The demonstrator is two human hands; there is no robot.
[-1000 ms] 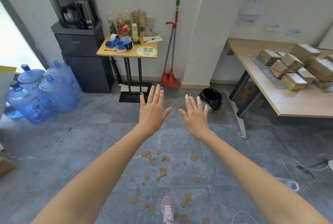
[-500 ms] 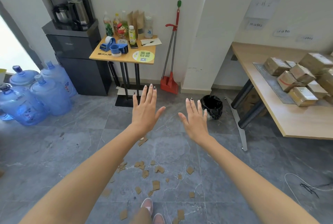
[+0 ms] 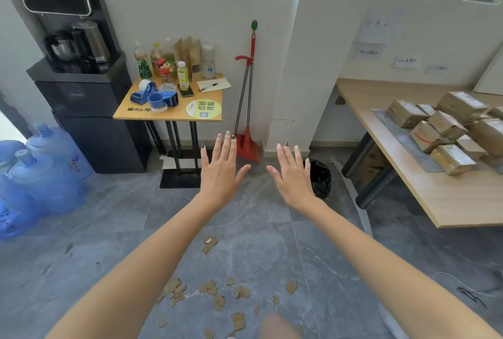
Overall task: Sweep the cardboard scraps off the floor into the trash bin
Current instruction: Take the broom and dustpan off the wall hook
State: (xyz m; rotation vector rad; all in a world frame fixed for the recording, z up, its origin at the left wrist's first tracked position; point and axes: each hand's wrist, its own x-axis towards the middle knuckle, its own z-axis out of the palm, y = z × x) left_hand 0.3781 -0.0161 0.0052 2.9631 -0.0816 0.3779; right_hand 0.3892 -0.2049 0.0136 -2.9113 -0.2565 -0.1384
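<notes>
Head view, start of the sweeping task. The left hand (image 3: 220, 172) and right hand (image 3: 292, 175) are held out palm-down over the floor (image 3: 109, 216), fingers straight and a little spread; nothing is gripped by either. The scraps (image 3: 212, 289) are scattered over the middle of the floor, beneath the forearms and well short of its far edge. The bin (image 3: 321, 178), lined in black, is set at the far edge of the floor by the foot of the pillar (image 3: 288, 80), just right of the right hand as seen here. The broom (image 3: 252, 47) and its red dustpan (image 3: 247, 145) are stood at the same far edge, leaned on the wall (image 3: 190, 6) between the table (image 3: 168, 115) and the pillar. The tool is untouched, so fetching it is judged to be the step in hand. The governing relation: the broom lies straight ahead, beyond the fingertips, its long axis near upright and tilted slightly towards the wall; in this view its shafts fall between the two hands, closer to the left, though depth cannot be judged surely.
</notes>
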